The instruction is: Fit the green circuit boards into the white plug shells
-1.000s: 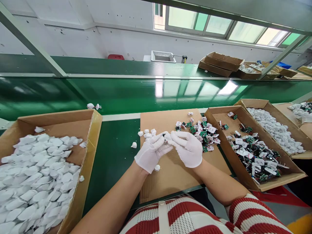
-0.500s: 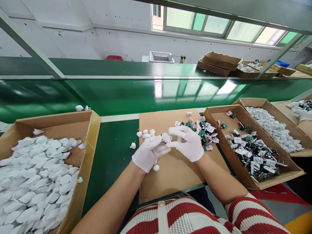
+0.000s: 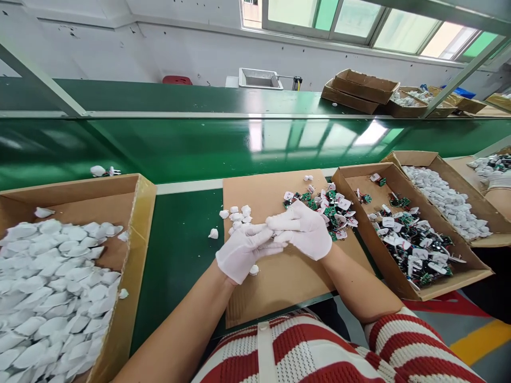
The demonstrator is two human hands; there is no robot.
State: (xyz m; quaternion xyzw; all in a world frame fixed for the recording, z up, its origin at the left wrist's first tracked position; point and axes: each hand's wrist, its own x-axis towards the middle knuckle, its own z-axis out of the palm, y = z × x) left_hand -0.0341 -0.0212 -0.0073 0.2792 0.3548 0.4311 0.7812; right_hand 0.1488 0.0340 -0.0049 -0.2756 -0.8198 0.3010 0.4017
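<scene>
My left hand (image 3: 247, 249) and my right hand (image 3: 303, 230), both in white gloves, meet above a cardboard sheet (image 3: 279, 298). Their fingers are closed and the fingertips press together; whatever lies between them is hidden. Left of the fingers sits a cluster of small white wrapped pieces (image 3: 236, 217), with one more white piece (image 3: 213, 233) on the green table. Another white piece (image 3: 254, 270) lies just below my left hand. Beyond my right hand is a pile of green circuit boards with white parts and wires (image 3: 333, 210).
At left stands a cardboard box (image 3: 138, 234) full of white wrapped pieces. A box of circuit boards (image 3: 359, 183) and a box of small white pieces (image 3: 415, 158) stand at right. Behind runs a green conveyor belt (image 3: 179, 146). A co-worker's gloved hand (image 3: 497, 181) shows at far right.
My fingers have closed together, and the white piece seen between them earlier is now hidden. My right hand has flattened toward my left. The whole view has shifted slightly.
</scene>
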